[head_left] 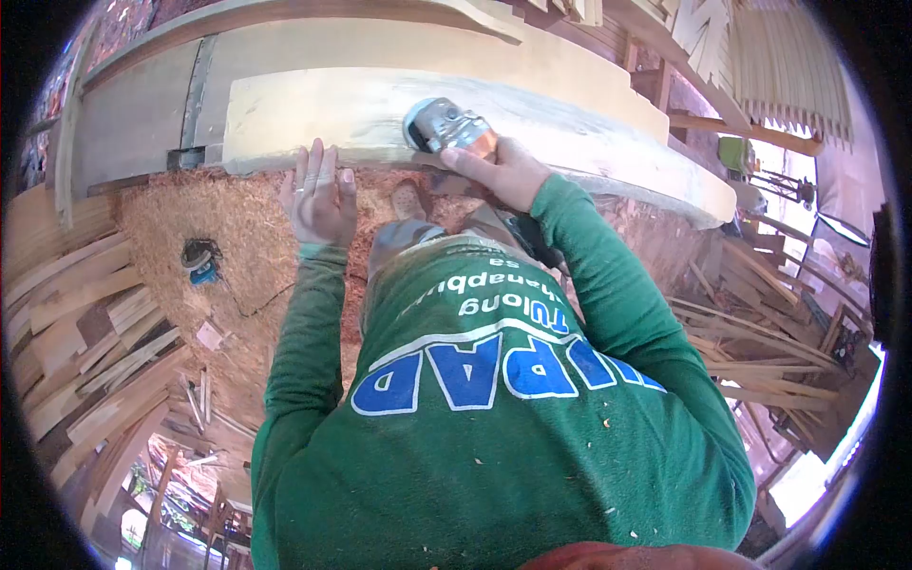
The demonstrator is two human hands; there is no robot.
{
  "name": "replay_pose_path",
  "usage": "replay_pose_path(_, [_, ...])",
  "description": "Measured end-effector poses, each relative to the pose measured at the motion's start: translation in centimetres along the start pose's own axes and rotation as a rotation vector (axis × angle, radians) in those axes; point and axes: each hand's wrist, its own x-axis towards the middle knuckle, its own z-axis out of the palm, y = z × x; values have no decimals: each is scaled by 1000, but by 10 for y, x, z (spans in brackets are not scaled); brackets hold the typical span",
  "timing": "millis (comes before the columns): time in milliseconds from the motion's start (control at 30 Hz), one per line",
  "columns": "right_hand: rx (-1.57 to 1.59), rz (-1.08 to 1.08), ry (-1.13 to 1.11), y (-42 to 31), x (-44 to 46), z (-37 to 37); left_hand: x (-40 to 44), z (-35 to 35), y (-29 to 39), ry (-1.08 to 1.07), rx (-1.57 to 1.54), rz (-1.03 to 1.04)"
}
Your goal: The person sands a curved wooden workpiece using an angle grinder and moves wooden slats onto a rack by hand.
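Observation:
A long pale wooden board (pixel 294 100) lies across the bench, its right end rounded and its face marked with grey smudges. My right hand (pixel 508 173) is closed round the body of an angle grinder (pixel 446 123), whose guarded head rests on or just over the board's middle; its disc is hidden from above. At the near edge of the board, my left hand (pixel 323 201) lies with fingers stretched out, the tips touching the wood and a ring on one finger. It holds nothing.
Another wide board (pixel 560 52) lies behind. A blue power tool (pixel 201 264) with a cord sits on the sawdust-covered floor (pixel 256 214) at left. Stacked planks (pixel 85 380) line the left side, and wood offcuts (pixel 760 332) are piled at right. Slatted wood pieces (pixel 788 71) stand at upper right.

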Motion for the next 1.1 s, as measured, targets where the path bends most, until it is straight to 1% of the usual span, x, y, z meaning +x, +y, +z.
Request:
replay_pose_path(33, [0, -9, -9, -8, 3, 7, 0, 2, -3, 24, -17, 12])
replay_pose_path(67, [-20, 39, -53, -20, 0, 7, 1, 3, -5, 48, -40, 29])
replay_pose_path(100, [-45, 24, -19, -20, 1, 11, 4, 7, -5, 72, -68, 50])
replay_pose_path(167, [-97, -7, 57, -11, 6, 15, 10, 9, -5, 31, -52, 70])
replay_pose_path(200, [-53, -34, 45, -4, 8, 14, 15, 8, 0, 7, -40, 79])
replay_pose_path(300, [-157, 66, 82, 10, -8, -1, 27, 8, 26, -45, -79, 132])
replay_pose_path(400, [1, 9, 145, 28, -26, -13, 40, 21, 52, -162, -137, 190])
replay_pose_path(467, [79, 8, 216, 42, -35, -18, 47, 37, 66, -147, -189, 222])
replay_pose_path(500, [89, 41, 217, 43, -40, -24, 52, 44, 74, -141, -215, 238])
replay_pose_path(567, [115, 108, 213, 39, -53, -40, 61, 55, 91, -169, -187, 232])
replay_pose_path(600, [116, 72, 261, 41, -59, -45, 67, 59, 98, -180, -170, 229])
replay_pose_path(667, [158, 131, 242, 48, -66, -59, 77, 71, 107, -191, -154, 234])
replay_pose_path(733, [160, 167, 244, 62, -70, -73, 84, 82, 114, -205, -119, 217])
replay_pose_path(833, [207, 286, 230, 84, -78, -96, 96, 95, 126, -239, -21, 167])
replay_pose_path(867, [259, 138, 330, 92, -83, -98, 101, 98, 132, -256, 23, 153])
replay_pose_path(900, [262, 162, 343, 101, -85, -105, 105, 101, 137, -273, 65, 140])
replay_pose_path(967, [268, 214, 373, 122, -95, -124, 110, 106, 152, -296, 63, 154])
replay_pose_path(1000, [355, 138, 420, 132, -102, -130, 112, 109, 162, -306, 58, 162])
replay_pose_path(1100, [406, 290, 360, 150, -127, -166, 115, 117, 195, -376, 112, 267])
